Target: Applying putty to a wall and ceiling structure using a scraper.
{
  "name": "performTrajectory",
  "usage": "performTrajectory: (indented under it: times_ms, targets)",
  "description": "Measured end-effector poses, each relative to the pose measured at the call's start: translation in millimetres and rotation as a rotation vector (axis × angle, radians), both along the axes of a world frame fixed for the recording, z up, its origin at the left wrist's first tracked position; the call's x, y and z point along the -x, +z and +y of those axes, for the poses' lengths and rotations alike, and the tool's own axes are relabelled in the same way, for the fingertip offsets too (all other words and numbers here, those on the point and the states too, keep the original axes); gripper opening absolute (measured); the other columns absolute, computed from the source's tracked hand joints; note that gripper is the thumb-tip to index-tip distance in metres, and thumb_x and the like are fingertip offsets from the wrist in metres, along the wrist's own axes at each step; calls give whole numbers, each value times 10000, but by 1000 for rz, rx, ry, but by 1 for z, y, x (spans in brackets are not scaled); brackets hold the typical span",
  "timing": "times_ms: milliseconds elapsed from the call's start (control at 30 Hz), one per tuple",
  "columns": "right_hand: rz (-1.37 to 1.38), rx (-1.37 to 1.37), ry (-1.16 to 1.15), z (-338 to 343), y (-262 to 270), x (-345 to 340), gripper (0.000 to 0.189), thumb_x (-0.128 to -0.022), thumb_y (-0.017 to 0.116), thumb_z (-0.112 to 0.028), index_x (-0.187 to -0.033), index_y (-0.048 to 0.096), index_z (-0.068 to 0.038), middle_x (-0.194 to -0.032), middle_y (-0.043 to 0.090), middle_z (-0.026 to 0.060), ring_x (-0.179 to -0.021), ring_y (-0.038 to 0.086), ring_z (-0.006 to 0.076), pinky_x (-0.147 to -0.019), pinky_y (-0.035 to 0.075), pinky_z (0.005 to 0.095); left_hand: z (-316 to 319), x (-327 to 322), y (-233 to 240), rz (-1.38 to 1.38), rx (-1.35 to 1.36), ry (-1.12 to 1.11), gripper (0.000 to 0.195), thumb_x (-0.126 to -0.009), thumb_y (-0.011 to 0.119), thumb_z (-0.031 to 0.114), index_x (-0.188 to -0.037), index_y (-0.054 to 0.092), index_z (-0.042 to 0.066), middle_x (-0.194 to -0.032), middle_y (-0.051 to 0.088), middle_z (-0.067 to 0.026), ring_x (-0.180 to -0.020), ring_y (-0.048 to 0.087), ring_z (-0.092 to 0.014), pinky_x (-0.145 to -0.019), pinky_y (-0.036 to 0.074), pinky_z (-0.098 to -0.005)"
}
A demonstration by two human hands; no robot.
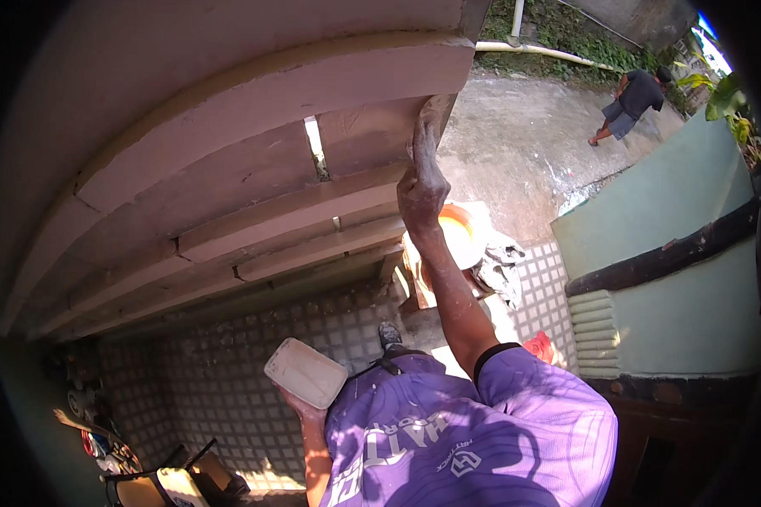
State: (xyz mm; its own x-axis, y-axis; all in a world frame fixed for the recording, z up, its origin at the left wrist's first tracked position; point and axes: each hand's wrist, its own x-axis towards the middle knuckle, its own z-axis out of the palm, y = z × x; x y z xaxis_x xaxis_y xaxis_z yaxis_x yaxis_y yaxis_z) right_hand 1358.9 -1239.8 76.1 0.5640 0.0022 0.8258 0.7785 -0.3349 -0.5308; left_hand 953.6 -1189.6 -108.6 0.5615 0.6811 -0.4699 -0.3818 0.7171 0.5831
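My left hand, low and left of my body, holds a rectangular plastic container from beneath; its inside is smeared with pale material. My right hand is raised at the end of the stepped ceiling moulding. Its fingers are coated with pale residue and reach up to the recessed panel under the top band. The finger area is too unclear to tell whether it grips a tool. A narrow bright slot lies in the panel left of the hand.
An orange-rimmed bucket stands below my right forearm, with crumpled plastic sheeting beside it. Chairs stand at lower left on the tiled floor. Another person is on the concrete outside. A dark beam crosses the green wall.
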Motion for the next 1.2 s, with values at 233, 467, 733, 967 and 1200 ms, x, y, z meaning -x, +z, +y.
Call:
performTrajectory:
  times_ms: [233,467,733,967,1200]
  targets:
    - [-6,19,260,-22,-3,21,397,-912,454,104,-1277,582,13,-1265,609,221,-1157,613,333,-956,504,387,2,5,-8,-65,-12,-3,762,-894,335,741,-1430,414,205,-1380,500,-62,-1193,544,-315,-973,488,-517]
    - [-279,181,-3,-21,5,-12,655,-678,473,166,-1265,632,-78,-1321,588,154,-1250,527,396,-1046,439,471,6,1,-8,-78,5,-11,719,-905,388,700,-1420,422,199,-1360,526,-67,-1199,552,-323,-983,484,-533]
    - [-226,571,292,-47,-19,12,508,-737,588,44,-1215,664,-112,-1289,620,101,-1222,564,338,-1030,469,447,4,0,-6,-46,8,-7,713,-918,353,695,-1428,410,201,-1381,505,-67,-1217,539,-325,-1007,468,-524]
    - [-594,478,93,-47,31,-46,352,-820,576,-119,-1155,684,-94,-1289,616,109,-1230,564,305,-1036,462,457,4,-3,3,-12,-19,-3,695,-929,334,680,-1431,406,206,-1390,493,-64,-1243,517,-310,-1017,463,-514]
    - [-390,714,263,-48,-25,-29,409,-845,551,-109,-1242,641,-148,-1326,596,67,-1253,548,257,-1070,443,432,-2,-8,15,27,57,7,738,-910,339,713,-1438,398,201,-1386,495,-72,-1219,530,-321,-1003,468,-523]
